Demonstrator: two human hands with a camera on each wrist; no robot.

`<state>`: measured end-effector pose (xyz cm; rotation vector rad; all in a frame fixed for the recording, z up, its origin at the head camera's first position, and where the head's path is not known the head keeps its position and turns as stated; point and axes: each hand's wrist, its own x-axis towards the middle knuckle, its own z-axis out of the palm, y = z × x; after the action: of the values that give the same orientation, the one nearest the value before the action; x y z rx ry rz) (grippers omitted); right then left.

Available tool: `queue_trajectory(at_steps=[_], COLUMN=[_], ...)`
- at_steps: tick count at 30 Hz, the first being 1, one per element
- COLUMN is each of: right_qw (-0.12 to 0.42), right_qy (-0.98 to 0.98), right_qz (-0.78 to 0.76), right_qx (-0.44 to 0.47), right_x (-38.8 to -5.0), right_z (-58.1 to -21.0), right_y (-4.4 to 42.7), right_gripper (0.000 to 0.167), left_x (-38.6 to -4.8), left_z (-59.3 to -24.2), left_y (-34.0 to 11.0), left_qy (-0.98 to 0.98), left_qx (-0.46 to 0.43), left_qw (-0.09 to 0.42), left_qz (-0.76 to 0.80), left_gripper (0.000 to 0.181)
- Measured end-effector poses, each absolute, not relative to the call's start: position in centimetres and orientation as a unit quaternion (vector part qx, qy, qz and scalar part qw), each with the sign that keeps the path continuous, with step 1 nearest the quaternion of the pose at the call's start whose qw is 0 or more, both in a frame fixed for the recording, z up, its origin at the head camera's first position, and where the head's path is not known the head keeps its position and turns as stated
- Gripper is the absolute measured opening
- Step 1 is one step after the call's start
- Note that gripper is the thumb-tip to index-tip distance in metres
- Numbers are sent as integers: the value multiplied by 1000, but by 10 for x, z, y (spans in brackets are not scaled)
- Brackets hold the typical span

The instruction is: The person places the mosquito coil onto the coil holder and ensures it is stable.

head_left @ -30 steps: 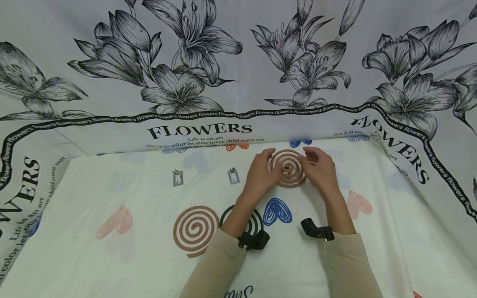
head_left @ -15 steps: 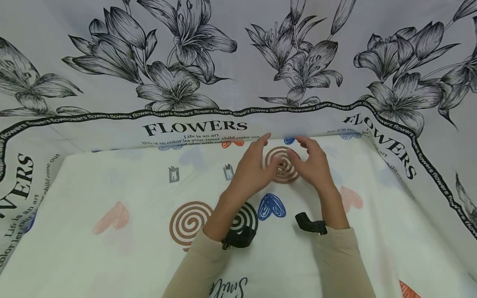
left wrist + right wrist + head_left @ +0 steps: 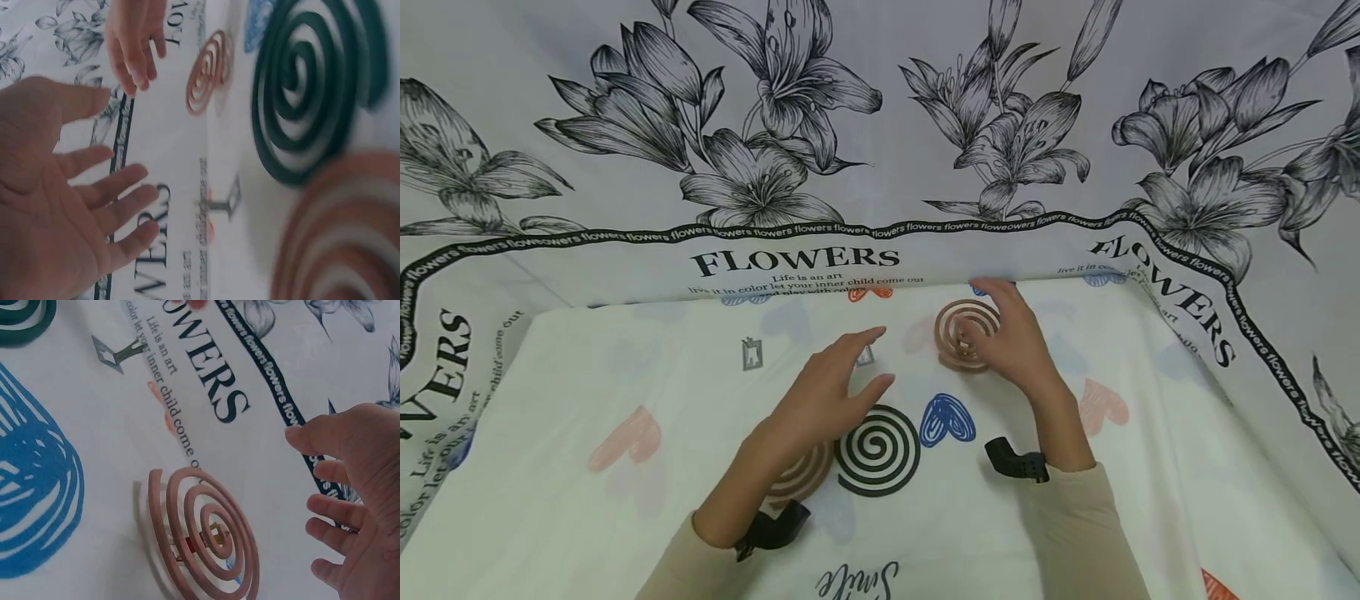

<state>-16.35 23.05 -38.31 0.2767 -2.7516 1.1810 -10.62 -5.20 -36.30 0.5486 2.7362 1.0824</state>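
My left hand (image 3: 823, 396) hangs over the table with fingers extended and holds nothing. Below it lie a green mosquito coil (image 3: 874, 447) and a brown mosquito coil (image 3: 811, 473), the brown one partly covered by the forearm. My right hand (image 3: 1018, 346) is beside another brown mosquito coil (image 3: 943, 335), fingers spread; in the right wrist view a gap separates the hand (image 3: 359, 500) from that coil (image 3: 159, 515). The coil sits raised off the cloth, and something small, red and gold shows through its middle.
Two small metal coil stands (image 3: 752, 353) are set toward the back; the nearer stand (image 3: 867, 356) is partly hidden by left fingers. A white heart-print cloth (image 3: 700, 517) covers the table. Behind rises a flower-print curtain (image 3: 895, 167).
My left hand has drawn away from the raised brown coil, moving left and toward me, uncovering the green coil. The right hand stays beside the raised coil, which remains in place.
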Motion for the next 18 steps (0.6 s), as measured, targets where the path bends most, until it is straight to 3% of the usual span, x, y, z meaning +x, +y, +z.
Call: queue_trajectory(at_steps=[10,18], right_qw=[67,-33], right_qy=[-900,-925], right_qz=[414,317], right_qx=[122,206], right_x=[-148,-108], right_z=[-368,-376], right_y=[212,183], right_gripper=[58,63], left_x=[-84,-71], left_z=[-384,-388], left_y=[-92,-101], left_qy=[932,930], left_qx=[224,241], left_qw=[72,87], left_qz=[277,265], left_gripper=[91,86])
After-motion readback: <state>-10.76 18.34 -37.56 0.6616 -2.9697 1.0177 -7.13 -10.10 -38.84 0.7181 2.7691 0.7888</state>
